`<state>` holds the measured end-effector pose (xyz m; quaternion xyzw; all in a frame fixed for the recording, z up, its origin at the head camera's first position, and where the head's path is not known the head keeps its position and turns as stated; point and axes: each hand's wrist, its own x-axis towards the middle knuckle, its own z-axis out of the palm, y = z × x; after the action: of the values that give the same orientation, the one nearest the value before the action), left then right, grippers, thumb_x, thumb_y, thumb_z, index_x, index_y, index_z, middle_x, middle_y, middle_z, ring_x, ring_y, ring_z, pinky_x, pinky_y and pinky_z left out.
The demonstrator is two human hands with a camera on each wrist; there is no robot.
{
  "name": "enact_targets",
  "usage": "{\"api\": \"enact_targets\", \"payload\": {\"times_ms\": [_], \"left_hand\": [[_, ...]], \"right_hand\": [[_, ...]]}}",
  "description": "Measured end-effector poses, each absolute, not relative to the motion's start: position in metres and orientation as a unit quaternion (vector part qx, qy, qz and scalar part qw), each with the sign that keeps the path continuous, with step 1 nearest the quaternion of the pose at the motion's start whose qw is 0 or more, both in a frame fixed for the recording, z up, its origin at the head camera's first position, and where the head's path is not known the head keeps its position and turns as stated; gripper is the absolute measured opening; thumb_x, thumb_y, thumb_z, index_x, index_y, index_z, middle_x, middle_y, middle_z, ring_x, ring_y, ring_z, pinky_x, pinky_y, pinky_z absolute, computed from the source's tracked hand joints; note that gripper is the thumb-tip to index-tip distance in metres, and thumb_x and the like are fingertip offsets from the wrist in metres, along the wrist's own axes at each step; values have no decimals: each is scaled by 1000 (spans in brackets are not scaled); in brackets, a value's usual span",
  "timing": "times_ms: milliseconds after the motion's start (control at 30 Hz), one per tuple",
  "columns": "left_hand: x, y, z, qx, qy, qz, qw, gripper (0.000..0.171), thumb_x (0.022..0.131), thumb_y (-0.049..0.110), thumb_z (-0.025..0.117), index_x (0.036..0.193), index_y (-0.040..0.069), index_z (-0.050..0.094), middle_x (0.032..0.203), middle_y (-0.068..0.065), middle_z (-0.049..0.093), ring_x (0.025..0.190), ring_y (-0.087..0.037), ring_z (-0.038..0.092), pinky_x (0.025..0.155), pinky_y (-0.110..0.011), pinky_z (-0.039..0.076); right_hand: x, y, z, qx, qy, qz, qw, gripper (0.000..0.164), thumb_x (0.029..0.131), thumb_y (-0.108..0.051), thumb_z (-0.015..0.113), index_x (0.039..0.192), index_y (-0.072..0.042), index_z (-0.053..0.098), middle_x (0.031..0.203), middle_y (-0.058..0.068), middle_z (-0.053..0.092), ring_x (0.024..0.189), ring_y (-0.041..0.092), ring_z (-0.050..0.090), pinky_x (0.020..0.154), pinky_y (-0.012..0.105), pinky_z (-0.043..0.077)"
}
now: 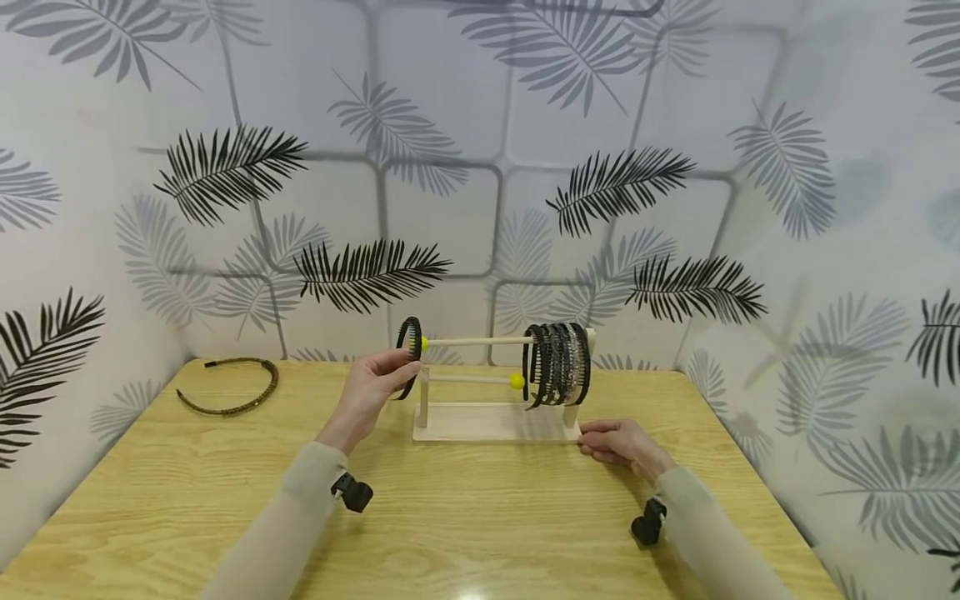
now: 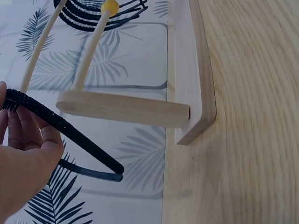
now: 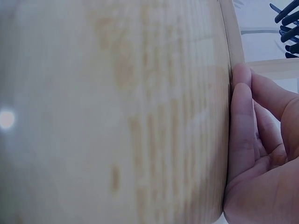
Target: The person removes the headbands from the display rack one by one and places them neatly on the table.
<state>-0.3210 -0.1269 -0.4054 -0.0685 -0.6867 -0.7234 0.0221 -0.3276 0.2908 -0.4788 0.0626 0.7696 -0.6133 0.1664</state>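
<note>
A black headband (image 1: pixel 409 329) with comb teeth is pinched between the thumb and fingers of my left hand (image 1: pixel 371 387). It stands on edge at the left tip of the upper rod (image 1: pixel 480 341), around the small yellow ball (image 1: pixel 423 343) in the head view. The left wrist view shows its two ends (image 2: pixel 119 170) pointing away from the hand. My right hand (image 1: pixel 622 446) holds the front right corner of the wooden stand (image 1: pixel 487 423) with thumb and fingertips. Several dark headbands (image 1: pixel 555 367) hang bunched at the stand's right end.
A brown headband (image 1: pixel 274 379) lies on the table's back left. The stand's lower rod (image 1: pixel 468 379) ends in another yellow ball (image 1: pixel 517 381). Behind the wooden table (image 1: pixel 480 517) rises a leaf-patterned backdrop (image 1: pixel 435 217).
</note>
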Motion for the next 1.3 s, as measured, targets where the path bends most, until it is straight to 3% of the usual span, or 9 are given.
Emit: {"api": "enact_targets", "payload": {"times_ms": [233, 733, 1033, 1300], "left_hand": [[-323, -137, -407, -74, -701, -708, 39, 39, 92, 15, 70, 126, -2, 62, 96, 8, 67, 90, -5, 63, 79, -18, 54], [-331, -157, -421, -36, -723, -686, 75, 43, 89, 23, 74, 124, 0, 65, 94, 13, 67, 88, -2, 63, 76, -18, 52], [-335, -169, -431, 7, -748, -659, 77, 45, 92, 25, 72, 131, 6, 62, 122, -8, 63, 97, -3, 59, 80, -16, 50], [-343, -181, -441, 13, -778, -623, 79, 42, 92, 24, 71, 129, 5, 64, 121, -11, 64, 98, -7, 59, 79, -16, 50]], "right_hand": [[-328, 292, -479, 62, 769, -614, 167, 47, 95, -9, 65, 136, 7, 52, 96, 2, 75, 79, 6, 71, 68, 19, 57], [-329, 292, -480, 62, 767, -617, 163, 47, 94, -9, 66, 136, 7, 52, 96, 2, 75, 79, 5, 71, 68, 19, 57], [-329, 291, -479, 65, 765, -617, 171, 47, 93, -9, 67, 136, 6, 53, 93, 1, 75, 77, 5, 70, 67, 18, 57], [-328, 292, -479, 61, 766, -617, 173, 48, 94, -10, 66, 137, 7, 52, 96, 2, 75, 79, 6, 71, 68, 19, 57]]}}
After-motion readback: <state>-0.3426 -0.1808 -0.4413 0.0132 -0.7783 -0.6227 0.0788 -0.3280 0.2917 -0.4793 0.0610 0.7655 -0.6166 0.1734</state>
